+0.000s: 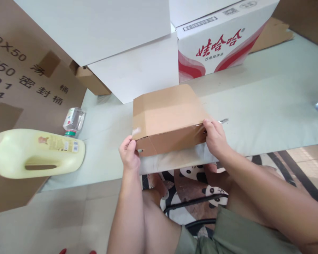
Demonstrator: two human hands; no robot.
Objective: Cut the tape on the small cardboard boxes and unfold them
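A small brown cardboard box (166, 113) lies at the near edge of a pale green table (267, 109). My left hand (129, 154) pinches the box's near left corner, fingers closed on the cardboard. My right hand (214, 135) grips the near right corner, fingers curled around the edge. A thin metal piece (223, 121) pokes out just right of that hand; whether the hand holds it I cannot tell.
A pale yellow jug (37, 153) lies on its side at the left, with a clear plastic bottle (73, 121) behind it. White boxes (127, 46) and a red-printed carton (217, 38) stand behind. Brown cardboard sheets (18, 70) lean left. A panda-patterned seat (193, 190) shows below.
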